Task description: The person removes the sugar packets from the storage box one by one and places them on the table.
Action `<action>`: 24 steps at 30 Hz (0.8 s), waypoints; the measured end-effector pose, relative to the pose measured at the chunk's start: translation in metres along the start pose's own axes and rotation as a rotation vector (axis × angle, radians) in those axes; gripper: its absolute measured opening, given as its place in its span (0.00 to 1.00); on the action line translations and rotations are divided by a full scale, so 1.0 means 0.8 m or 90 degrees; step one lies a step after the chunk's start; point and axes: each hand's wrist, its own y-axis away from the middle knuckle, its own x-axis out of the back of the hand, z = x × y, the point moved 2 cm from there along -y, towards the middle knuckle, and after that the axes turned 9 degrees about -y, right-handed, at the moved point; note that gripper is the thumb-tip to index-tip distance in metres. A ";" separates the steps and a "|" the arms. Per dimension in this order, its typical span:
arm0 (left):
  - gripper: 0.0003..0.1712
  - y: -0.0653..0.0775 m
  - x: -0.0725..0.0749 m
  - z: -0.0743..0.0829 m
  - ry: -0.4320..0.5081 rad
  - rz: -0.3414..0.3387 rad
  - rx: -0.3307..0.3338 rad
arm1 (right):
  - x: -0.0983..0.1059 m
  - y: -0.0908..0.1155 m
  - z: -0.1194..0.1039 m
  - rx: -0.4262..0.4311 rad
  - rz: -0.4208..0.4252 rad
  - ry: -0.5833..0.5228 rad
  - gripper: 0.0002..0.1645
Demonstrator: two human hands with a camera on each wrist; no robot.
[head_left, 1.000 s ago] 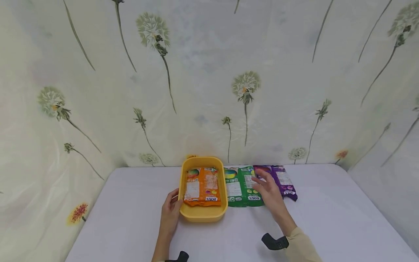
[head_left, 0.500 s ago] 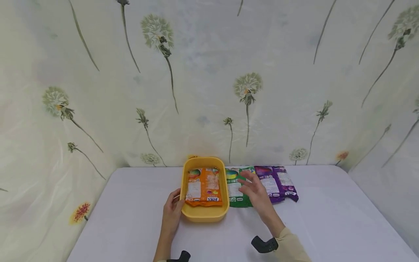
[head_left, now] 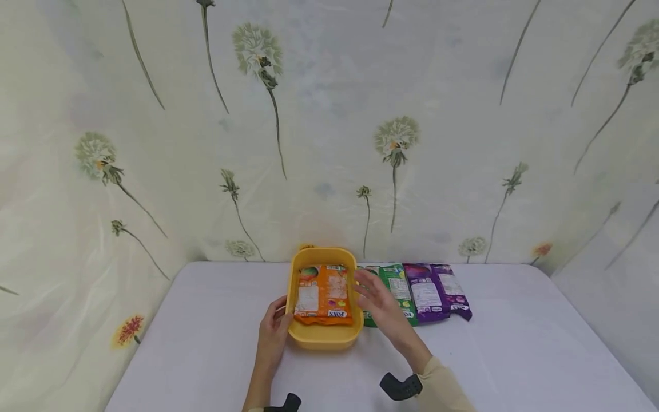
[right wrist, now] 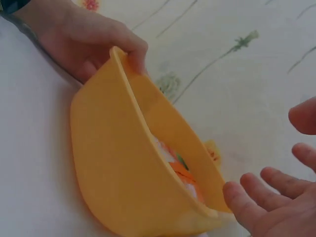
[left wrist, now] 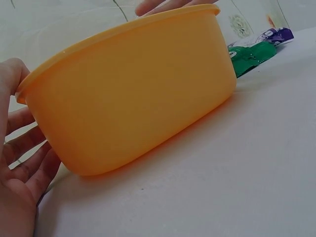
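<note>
A yellow plastic tub [head_left: 324,345] stands on the white table, with an orange FOX'S candy bag [head_left: 323,294] lying flat in it. My left hand [head_left: 273,337] grips the tub's left side. In the right wrist view its thumb hooks over the rim, and in the left wrist view its fingers [left wrist: 37,163] lie along the outer wall. My right hand [head_left: 382,306] hovers at the tub's right rim, fingers spread and holding nothing. Partly behind it lies a green candy bag [head_left: 399,289], and to the right of that a purple candy bag [head_left: 427,292].
The green and purple bags lie side by side along the table's back edge, close to the tub. A pale cloth with dandelion prints [head_left: 319,143] hangs behind the table [head_left: 494,349] and down both sides. Black wrist mounts [head_left: 401,387] show on the forearms.
My right hand has moved left, from over the green and purple bags to the tub's right rim. The left hand keeps its grip. The head view has shifted slightly.
</note>
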 end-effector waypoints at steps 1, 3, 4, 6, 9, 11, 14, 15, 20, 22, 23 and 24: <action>0.22 0.000 0.001 -0.001 0.001 0.001 0.002 | -0.004 -0.001 0.000 -0.008 -0.009 0.005 0.34; 0.22 -0.001 0.001 0.000 0.001 -0.001 0.004 | -0.011 -0.004 0.001 -0.027 -0.018 0.024 0.34; 0.22 -0.001 0.002 0.000 0.003 -0.004 0.009 | -0.015 -0.005 0.001 -0.041 -0.020 0.032 0.34; 0.23 -0.001 0.002 0.001 0.006 -0.012 0.022 | -0.021 -0.007 0.001 -0.070 -0.020 0.056 0.33; 0.23 0.003 0.004 0.010 0.005 -0.025 0.039 | -0.029 -0.008 0.000 -0.108 -0.012 0.082 0.33; 0.24 0.008 0.007 0.021 -0.001 -0.029 0.039 | -0.034 -0.011 -0.002 -0.129 -0.007 0.091 0.32; 0.24 0.014 0.010 0.035 -0.010 -0.033 0.041 | -0.040 -0.017 -0.005 -0.155 0.000 0.099 0.31; 0.24 0.016 0.011 0.039 -0.010 -0.033 0.042 | -0.042 -0.018 -0.005 -0.163 0.001 0.101 0.32; 0.24 0.018 0.011 0.042 -0.009 -0.035 0.041 | -0.050 -0.025 0.000 -0.186 0.003 0.112 0.32; 0.24 0.017 0.011 0.041 -0.005 -0.035 0.036 | -0.053 -0.027 0.003 -0.188 0.006 0.113 0.32; 0.24 0.016 0.011 0.040 -0.004 -0.035 0.036 | -0.054 -0.028 0.004 -0.187 0.009 0.112 0.33; 0.24 0.015 0.012 0.039 -0.003 -0.036 0.033 | -0.056 -0.029 0.006 -0.188 0.014 0.113 0.33</action>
